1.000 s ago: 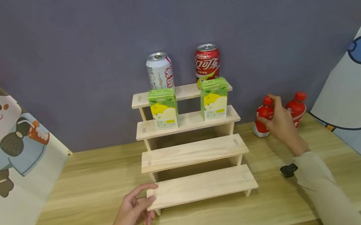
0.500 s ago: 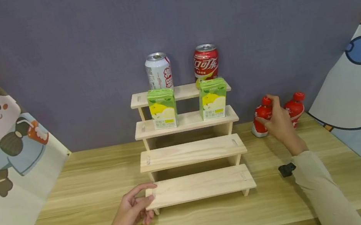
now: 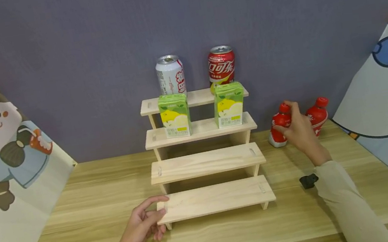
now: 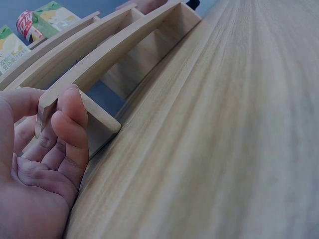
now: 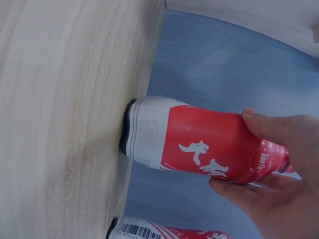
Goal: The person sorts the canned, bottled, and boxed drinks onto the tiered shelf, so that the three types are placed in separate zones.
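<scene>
A pale wooden stepped rack (image 3: 208,165) stands at the middle of the table. My left hand (image 3: 143,224) pinches the left end of its lowest step (image 3: 217,199); the left wrist view shows the curled fingers under the board (image 4: 119,55). Off to the rack's right, my right hand (image 3: 300,128) grips a red plastic drink bottle (image 3: 278,125) around its upper part. In the right wrist view, thumb and fingers lie on opposite sides of this bottle (image 5: 209,142), whose base is right at the tabletop. A second red bottle (image 3: 318,115) stands just to its right, partly behind the hand.
On the top step stand a white can (image 3: 171,76) and a red can (image 3: 221,66). Two green juice boxes (image 3: 175,116) are on the step below. A dark wall (image 3: 96,68) closes off the back, with cartoon panels (image 3: 384,109) at either side.
The bottle and my right hand have shifted very slightly left. My left hand keeps its hold on the step.
</scene>
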A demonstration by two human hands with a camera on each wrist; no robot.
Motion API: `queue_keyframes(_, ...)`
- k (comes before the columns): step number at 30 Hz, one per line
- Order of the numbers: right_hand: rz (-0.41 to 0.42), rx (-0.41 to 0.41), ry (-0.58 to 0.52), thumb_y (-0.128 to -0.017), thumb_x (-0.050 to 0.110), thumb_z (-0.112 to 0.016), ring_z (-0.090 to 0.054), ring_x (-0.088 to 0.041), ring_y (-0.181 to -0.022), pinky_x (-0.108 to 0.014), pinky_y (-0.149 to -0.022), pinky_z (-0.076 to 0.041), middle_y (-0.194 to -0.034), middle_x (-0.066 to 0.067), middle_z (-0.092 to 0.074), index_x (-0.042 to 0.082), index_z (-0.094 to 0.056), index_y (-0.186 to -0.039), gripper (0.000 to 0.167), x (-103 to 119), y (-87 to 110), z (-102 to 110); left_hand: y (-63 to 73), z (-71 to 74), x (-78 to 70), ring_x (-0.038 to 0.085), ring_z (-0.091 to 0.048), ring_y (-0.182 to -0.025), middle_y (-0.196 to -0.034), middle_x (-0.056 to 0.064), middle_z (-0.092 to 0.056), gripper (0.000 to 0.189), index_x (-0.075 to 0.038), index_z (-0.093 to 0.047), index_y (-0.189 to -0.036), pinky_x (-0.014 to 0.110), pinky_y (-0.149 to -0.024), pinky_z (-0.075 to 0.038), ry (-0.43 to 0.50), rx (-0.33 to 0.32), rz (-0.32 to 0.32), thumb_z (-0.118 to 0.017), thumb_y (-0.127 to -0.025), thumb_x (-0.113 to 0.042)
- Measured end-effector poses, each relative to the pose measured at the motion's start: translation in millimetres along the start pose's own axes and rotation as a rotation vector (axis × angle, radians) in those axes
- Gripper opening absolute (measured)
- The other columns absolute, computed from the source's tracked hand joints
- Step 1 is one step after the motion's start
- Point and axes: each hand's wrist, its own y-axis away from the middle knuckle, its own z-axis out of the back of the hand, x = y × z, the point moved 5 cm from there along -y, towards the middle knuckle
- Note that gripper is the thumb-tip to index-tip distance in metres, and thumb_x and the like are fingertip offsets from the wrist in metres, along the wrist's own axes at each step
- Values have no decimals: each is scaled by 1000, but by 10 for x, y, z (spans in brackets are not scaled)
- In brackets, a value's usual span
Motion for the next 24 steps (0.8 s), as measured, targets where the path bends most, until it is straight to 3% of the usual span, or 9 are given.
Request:
queue_keyframes(7,53,-37,-1,-78,2,-84,-65,-50,-90,-63,-75,-53,-111,-35,-63,-1,-33,-144,83,88,-11,42,0,-15,-5,10,-62,-53,-68,1,-71,40,4,-44,-141,18,-48,-48,1,4,-1,-51,-103,-7)
queue_keyframes(17,63,-44,-22,-79,4,-84,-65,-47,-93,-61,-80,-54,-117,-31,-63,3,-33,-147,85,299,-55,185,-9,-5,-19,10,-62,-53,-68,2,-71,40,3,-44,-141,19,-48,-48,-2,-6,3,-52,-103,-7)
queue_keyframes(24,107,-67,-7,-79,7,-84,-65,-39,-79,-56,-72,-55,-115,-27,-64,7,-34,-148,85,552,-65,329,-2,2,-11,10,-62,-53,-68,2,-71,40,3,-44,-142,19,-48,-48,-8,-6,2,-51,-103,-6)
